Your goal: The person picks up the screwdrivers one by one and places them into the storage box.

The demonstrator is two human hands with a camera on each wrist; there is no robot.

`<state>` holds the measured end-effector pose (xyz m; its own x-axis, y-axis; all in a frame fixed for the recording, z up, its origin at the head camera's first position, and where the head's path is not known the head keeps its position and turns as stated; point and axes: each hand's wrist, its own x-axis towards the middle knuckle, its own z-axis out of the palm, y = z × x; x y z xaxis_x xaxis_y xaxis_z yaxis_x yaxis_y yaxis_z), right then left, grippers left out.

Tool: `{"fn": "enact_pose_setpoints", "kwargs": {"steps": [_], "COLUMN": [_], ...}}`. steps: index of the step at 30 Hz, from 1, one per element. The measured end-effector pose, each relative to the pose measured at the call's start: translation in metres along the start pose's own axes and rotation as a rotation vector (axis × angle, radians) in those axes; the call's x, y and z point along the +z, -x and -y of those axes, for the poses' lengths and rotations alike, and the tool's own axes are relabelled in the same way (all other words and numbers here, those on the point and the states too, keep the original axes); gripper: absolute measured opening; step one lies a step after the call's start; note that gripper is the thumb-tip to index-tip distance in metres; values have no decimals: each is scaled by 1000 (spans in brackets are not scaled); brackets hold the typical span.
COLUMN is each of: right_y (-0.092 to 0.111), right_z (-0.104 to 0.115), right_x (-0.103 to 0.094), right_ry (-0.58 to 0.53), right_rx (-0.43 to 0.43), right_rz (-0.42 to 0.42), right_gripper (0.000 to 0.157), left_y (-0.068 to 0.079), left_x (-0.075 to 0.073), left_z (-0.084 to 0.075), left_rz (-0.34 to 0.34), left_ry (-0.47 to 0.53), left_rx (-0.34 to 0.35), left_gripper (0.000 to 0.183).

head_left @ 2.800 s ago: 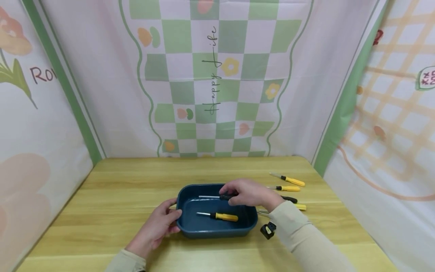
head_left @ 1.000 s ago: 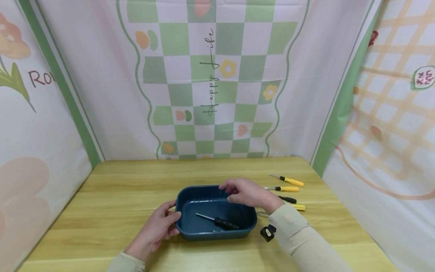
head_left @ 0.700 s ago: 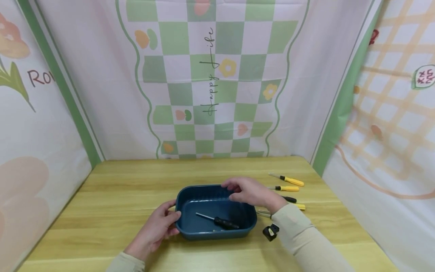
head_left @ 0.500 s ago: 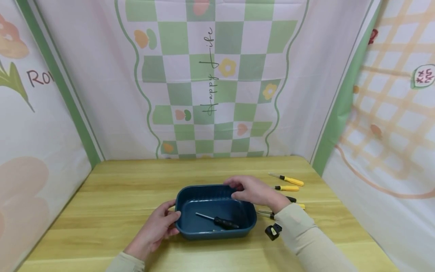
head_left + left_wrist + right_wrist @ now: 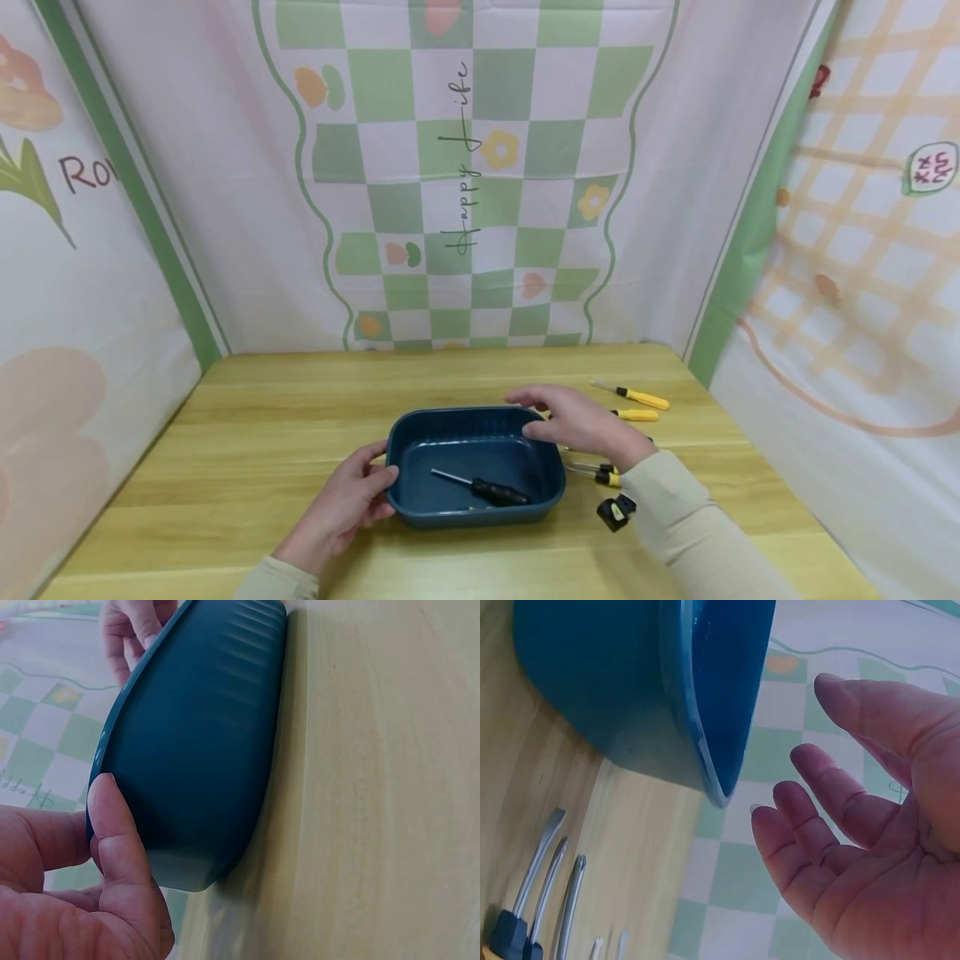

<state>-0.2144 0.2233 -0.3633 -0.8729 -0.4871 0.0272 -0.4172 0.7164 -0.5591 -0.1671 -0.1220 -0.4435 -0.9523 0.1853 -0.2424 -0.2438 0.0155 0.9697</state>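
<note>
A dark blue rectangular box (image 5: 476, 518) stands on the table. My left hand (image 5: 348, 504) holds its left end, pinching the rim; in the left wrist view one digit lies along the outer wall (image 5: 195, 712). Inside lies a black-handled screwdriver (image 5: 498, 492), its shaft pointing left. A tiny bit of something light shows below it, mostly hidden by the near wall. My right hand (image 5: 573, 421) is over the box's far right corner. The right wrist view shows that hand (image 5: 870, 825) with fingers spread and nothing in them, apart from the box.
Right of the box lie several screwdrivers, including a far yellow one (image 5: 645, 399) and another yellow one (image 5: 637, 414); my right arm partly covers the nearer ones. Metal shafts (image 5: 570, 907) show in the right wrist view. A small black object (image 5: 615, 512) lies beside my right sleeve.
The black screwdriver, earlier in my right hand, now lies in the box, where the yellow one is hidden from view. My right hand has moved right and spread its fingers. My left hand stays put.
</note>
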Motion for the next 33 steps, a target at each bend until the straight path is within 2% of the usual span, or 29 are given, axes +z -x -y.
{"fn": "enact_pose_setpoints", "kwargs": {"steps": [11, 20, 33], "right_y": [13, 23, 41], "right_z": [-5, -16, -28], "right_x": [-9, -16, -23], "right_ry": [21, 75, 76], "right_rx": [41, 9, -31], "right_rz": [-25, -65, -95], "right_gripper": [51, 53, 54], "left_y": [-2, -2, -3], "left_x": [-1, -1, -1], "left_z": [1, 2, 2], "left_rz": [10, 3, 9], "left_ry": [12, 11, 8], "left_rx": [7, -2, -4], "left_gripper": [55, 54, 54]}}
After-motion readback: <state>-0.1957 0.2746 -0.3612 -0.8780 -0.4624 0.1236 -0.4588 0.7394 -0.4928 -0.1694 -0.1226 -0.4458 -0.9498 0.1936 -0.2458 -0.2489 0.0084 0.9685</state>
